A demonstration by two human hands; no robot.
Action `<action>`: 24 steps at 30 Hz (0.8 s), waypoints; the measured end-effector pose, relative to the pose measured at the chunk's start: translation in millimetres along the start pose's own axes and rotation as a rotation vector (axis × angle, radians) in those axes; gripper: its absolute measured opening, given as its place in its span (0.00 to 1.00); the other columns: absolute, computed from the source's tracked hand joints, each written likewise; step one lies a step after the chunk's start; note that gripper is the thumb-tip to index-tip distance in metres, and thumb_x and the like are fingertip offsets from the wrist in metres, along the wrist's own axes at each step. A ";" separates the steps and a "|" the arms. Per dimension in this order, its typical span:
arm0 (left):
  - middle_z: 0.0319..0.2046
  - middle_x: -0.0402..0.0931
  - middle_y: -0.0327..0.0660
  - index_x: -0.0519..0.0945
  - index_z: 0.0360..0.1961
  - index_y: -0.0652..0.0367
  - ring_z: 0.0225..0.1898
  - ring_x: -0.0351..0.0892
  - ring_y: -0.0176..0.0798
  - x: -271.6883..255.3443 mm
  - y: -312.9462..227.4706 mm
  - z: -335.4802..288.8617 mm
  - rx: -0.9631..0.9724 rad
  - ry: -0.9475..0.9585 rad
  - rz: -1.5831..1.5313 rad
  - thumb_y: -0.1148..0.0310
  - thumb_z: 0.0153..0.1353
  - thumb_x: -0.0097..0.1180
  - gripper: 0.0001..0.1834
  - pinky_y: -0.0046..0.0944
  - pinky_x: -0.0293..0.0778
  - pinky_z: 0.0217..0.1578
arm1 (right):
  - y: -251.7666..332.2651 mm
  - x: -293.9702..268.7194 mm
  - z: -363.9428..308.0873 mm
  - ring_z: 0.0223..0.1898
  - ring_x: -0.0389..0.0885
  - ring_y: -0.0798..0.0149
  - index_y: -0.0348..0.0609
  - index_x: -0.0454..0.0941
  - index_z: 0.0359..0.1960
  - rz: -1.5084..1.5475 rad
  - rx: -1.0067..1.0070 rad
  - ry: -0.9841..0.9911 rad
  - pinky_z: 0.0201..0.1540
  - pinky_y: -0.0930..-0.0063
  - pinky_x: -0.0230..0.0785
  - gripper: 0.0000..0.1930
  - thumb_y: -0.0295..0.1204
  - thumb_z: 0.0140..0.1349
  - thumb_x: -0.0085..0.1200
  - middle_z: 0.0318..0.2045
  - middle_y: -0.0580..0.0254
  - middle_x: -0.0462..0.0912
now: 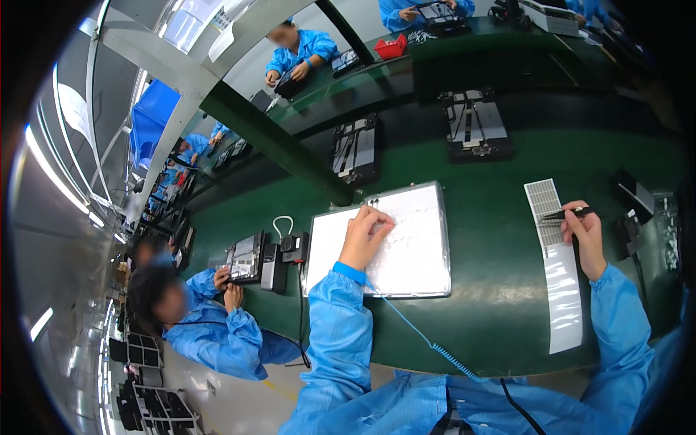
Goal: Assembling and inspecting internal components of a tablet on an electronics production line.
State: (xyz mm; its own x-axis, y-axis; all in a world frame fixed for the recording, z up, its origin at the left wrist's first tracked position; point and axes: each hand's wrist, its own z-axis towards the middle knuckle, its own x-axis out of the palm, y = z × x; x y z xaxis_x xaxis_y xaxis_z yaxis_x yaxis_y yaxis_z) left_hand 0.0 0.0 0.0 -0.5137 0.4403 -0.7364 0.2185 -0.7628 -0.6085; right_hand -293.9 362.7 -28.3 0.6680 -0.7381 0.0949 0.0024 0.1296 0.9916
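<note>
At the centre of the frame a flat white rectangular tray with a metal rim (428, 279) lies on the green table (493, 304), holding tiny scattered pale parts too small to tell. The left hand (365, 239) rests on its upper left part, fingers bent down onto the surface, gripping nothing that shows. Right of it, the right hand (586, 233) pinches black tweezers (565, 214) over a long white strip of small labels (557, 268). A red bin (391, 48) sits at the top.

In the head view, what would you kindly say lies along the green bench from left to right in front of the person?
Small black box → white panel under the left hand → long label strip → right hand holding tweezers.
</note>
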 end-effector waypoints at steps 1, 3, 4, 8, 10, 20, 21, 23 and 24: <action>0.33 0.72 0.38 0.81 0.33 0.58 0.30 0.70 0.37 0.0 0.6 0.4 0.015 0.014 0.035 0.74 0.57 0.64 0.04 0.36 0.66 0.34 | -2.2 -0.4 0.0 0.22 0.71 0.80 0.42 0.75 0.44 -0.004 -0.014 0.001 0.25 0.86 0.61 0.09 0.33 0.69 0.53 0.24 0.69 0.77; 0.34 0.73 0.39 0.80 0.33 0.58 0.30 0.71 0.38 2.2 4.1 1.2 0.027 0.008 -0.016 0.74 0.57 0.63 0.04 0.36 0.67 0.34 | -1.1 1.0 1.3 0.22 0.71 0.80 0.42 0.75 0.44 0.000 0.002 0.004 0.25 0.86 0.61 0.09 0.33 0.69 0.54 0.25 0.69 0.77; 0.34 0.73 0.39 0.79 0.33 0.58 0.31 0.72 0.39 -0.5 2.1 -1.1 0.028 -0.009 -0.048 0.74 0.58 0.62 0.04 0.37 0.67 0.34 | 0.1 1.4 1.8 0.22 0.71 0.80 0.42 0.75 0.44 0.012 -0.002 0.012 0.26 0.86 0.61 0.09 0.33 0.69 0.54 0.25 0.69 0.77; 0.35 0.73 0.44 0.76 0.33 0.61 0.34 0.75 0.45 -0.8 8.2 -1.8 0.136 -0.027 0.067 0.77 0.59 0.59 0.04 0.37 0.70 0.32 | 2.4 3.5 1.0 0.23 0.73 0.79 0.41 0.76 0.44 0.054 0.005 0.011 0.26 0.85 0.63 0.09 0.32 0.69 0.55 0.25 0.68 0.78; 0.35 0.73 0.45 0.75 0.34 0.61 0.34 0.75 0.45 -5.7 -2.4 -2.5 0.085 -0.029 0.039 0.79 0.59 0.58 0.04 0.37 0.70 0.32 | 2.8 6.4 1.8 0.23 0.73 0.78 0.41 0.76 0.44 0.046 -0.011 0.025 0.26 0.85 0.63 0.08 0.32 0.69 0.54 0.25 0.67 0.79; 0.38 0.71 0.42 0.76 0.35 0.61 0.32 0.69 0.41 -5.8 -11.0 -4.2 0.064 -0.025 0.057 0.79 0.59 0.56 0.04 0.36 0.67 0.33 | 5.4 3.6 -0.3 0.24 0.74 0.76 0.39 0.74 0.45 0.099 -0.010 0.032 0.27 0.82 0.65 0.09 0.31 0.69 0.53 0.27 0.65 0.79; 0.38 0.70 0.43 0.77 0.36 0.61 0.32 0.69 0.40 -6.6 -14.7 -2.6 0.062 -0.049 0.035 0.80 0.59 0.56 0.05 0.35 0.67 0.34 | 7.9 4.2 1.0 0.24 0.75 0.76 0.39 0.74 0.45 0.096 -0.028 0.035 0.27 0.82 0.65 0.10 0.31 0.69 0.54 0.28 0.64 0.79; 0.38 0.70 0.44 0.77 0.38 0.63 0.32 0.68 0.38 -8.1 -24.9 -3.6 0.080 -0.107 -0.013 0.81 0.60 0.54 0.06 0.33 0.67 0.36 | 10.6 3.4 0.2 0.23 0.76 0.75 0.40 0.74 0.44 0.114 -0.042 0.032 0.26 0.82 0.64 0.09 0.29 0.67 0.56 0.27 0.64 0.80; 0.38 0.70 0.44 0.77 0.38 0.63 0.32 0.68 0.38 -8.7 -31.1 -4.8 0.079 -0.113 -0.024 0.81 0.60 0.54 0.06 0.33 0.67 0.36 | 10.7 3.9 -0.1 0.23 0.76 0.75 0.40 0.74 0.44 0.101 -0.043 0.034 0.26 0.82 0.64 0.09 0.29 0.67 0.56 0.27 0.64 0.80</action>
State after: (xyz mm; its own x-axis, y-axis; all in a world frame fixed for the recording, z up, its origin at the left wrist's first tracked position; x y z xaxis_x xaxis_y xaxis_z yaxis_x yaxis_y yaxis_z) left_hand 1.7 22.2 23.9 -0.6093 0.4064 -0.6809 0.1412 -0.7893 -0.5975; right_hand -291.2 361.2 -17.3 0.6910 -0.6973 0.1907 -0.0352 0.2310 0.9723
